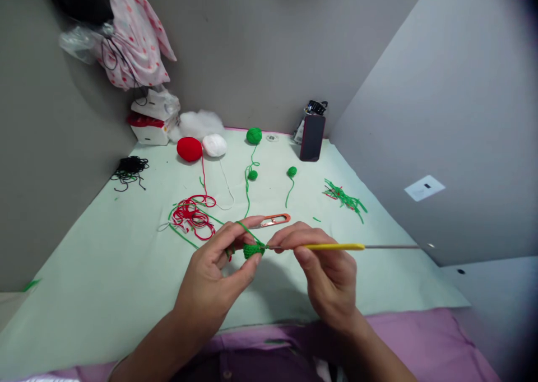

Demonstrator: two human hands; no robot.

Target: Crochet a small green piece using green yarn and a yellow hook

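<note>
Between the thumb and fingers of my left hand (214,270) is a small green crochet piece (253,251). Green yarn runs over the raised index finger down to it. My right hand (325,273) grips a crochet hook (336,247) with a yellow handle and a long metal shaft sticking out to the right. The hook's tip meets the crochet piece at its right edge. Just beyond my fingers lies an orange-handled thread snipper (275,219), its blade end partly hidden by my left index finger.
Loose red yarn (193,217) lies left of my hands. Farther back sit a red ball (189,149), a white ball (214,145) and a green yarn ball (254,135). A phone (312,138) leans at the back right. Green scraps (345,197) lie right, black yarn (131,170) left.
</note>
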